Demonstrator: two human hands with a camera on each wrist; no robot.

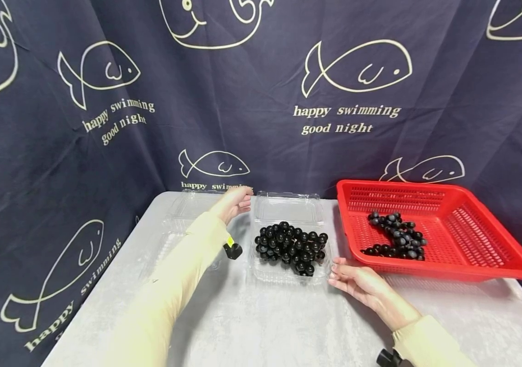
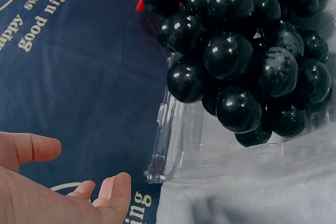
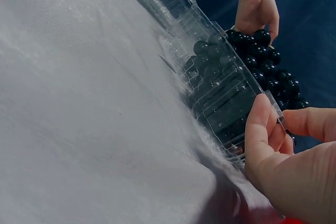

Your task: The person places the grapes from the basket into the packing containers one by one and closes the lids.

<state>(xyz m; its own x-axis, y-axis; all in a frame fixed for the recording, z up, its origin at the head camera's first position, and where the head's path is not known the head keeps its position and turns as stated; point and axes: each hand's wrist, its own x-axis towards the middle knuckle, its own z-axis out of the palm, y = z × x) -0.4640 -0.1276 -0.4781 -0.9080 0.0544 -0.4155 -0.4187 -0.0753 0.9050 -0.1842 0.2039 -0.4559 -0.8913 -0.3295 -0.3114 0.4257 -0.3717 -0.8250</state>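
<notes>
Though near red basket (image 1: 486, 237), right grip (image 1: 359, 286) fast on clear box (image 3: 226, 103) of grapes (image 1: 290, 245), left grip (image 1: 235, 202) slack, sleeve (image 1: 169, 285) across another box (image 1: 189, 206).

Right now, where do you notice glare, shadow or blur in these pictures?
Head view: left sleeve washed out, its shadow on the table; left wrist view: bright glints on the grapes, a blurred dark patch near the bottom; right wrist view: a dark shadow near the right fingers.
</notes>
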